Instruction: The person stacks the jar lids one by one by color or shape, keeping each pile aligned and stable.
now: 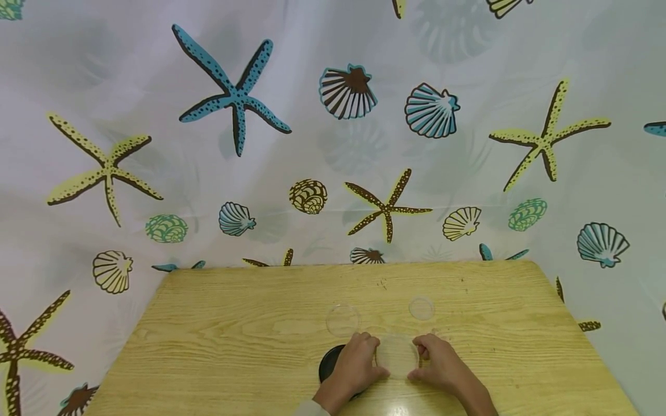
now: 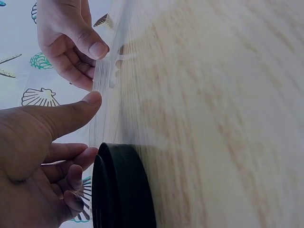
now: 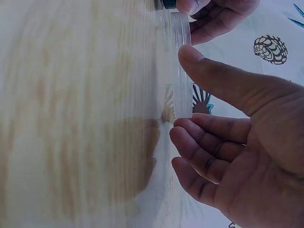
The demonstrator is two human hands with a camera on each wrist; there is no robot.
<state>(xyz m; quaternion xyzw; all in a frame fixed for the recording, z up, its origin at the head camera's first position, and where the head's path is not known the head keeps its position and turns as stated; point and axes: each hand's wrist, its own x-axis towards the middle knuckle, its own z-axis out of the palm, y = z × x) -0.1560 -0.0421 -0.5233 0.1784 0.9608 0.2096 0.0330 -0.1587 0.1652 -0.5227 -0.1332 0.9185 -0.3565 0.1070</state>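
Between the hands is a clear, shallow round lid, held at table height with its thin ridged rim visible edge-on in the right wrist view. My left hand grips its left edge with thumb and fingers. At the opposite edge, my right hand pinches it, thumb near me and fingertips on the far side. Partly hidden beneath the left hand sits a black round container or lid; the left wrist view shows its black wall with more than one rim.
Two thin clear discs lie flat beyond the hands: a larger disc to the left and a smaller disc to the right. A wood-grain table carries everything. Behind it hangs a white cloth printed with starfish and shells.
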